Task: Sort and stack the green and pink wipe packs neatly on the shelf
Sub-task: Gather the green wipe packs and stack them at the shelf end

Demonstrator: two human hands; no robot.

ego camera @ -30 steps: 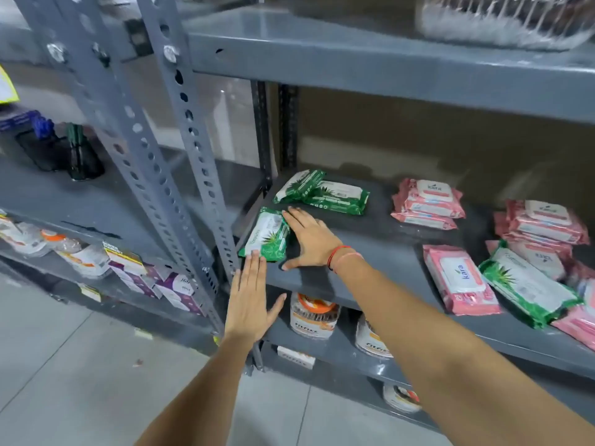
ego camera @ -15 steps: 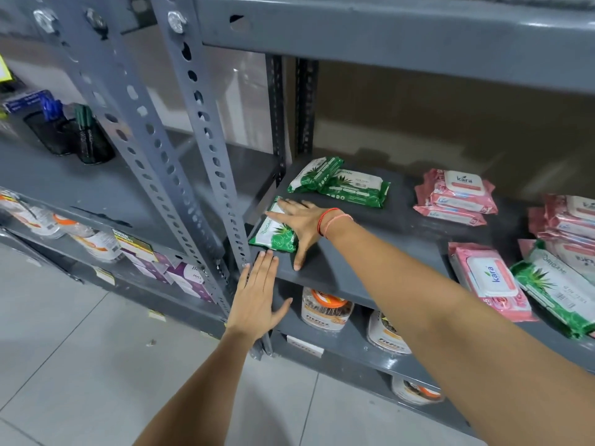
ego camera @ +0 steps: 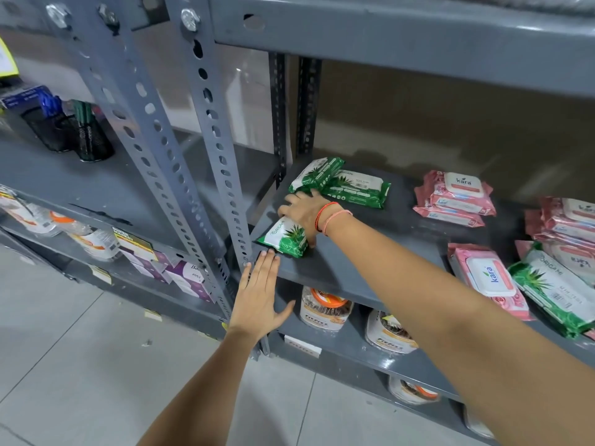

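A green wipe pack (ego camera: 285, 238) lies at the front left corner of the grey shelf (ego camera: 338, 272). My right hand (ego camera: 304, 211) rests flat on its far end, fingers spread, with red bands on the wrist. Just behind it two more green packs (ego camera: 341, 185) lie against each other at the back left. My left hand (ego camera: 260, 297) is flat and open, its fingertips touching the shelf's front edge below the near pack. Pink packs are stacked at the back middle (ego camera: 457, 197) and far right (ego camera: 566, 220). One pink pack (ego camera: 489, 280) and a green pack (ego camera: 553, 289) lie near the front right.
Perforated grey uprights (ego camera: 219, 149) stand just left of the packs. Jars with orange lids (ego camera: 325, 309) sit on the shelf below. The left bay holds black mesh cups (ego camera: 87, 136) and boxed goods (ego camera: 186, 278). A steel shelf (ego camera: 402, 37) hangs low overhead. Tiled floor lies below.
My right hand has slid from the near side of the front green pack onto its far end, toward the back packs. The left hand has stayed at the shelf edge.
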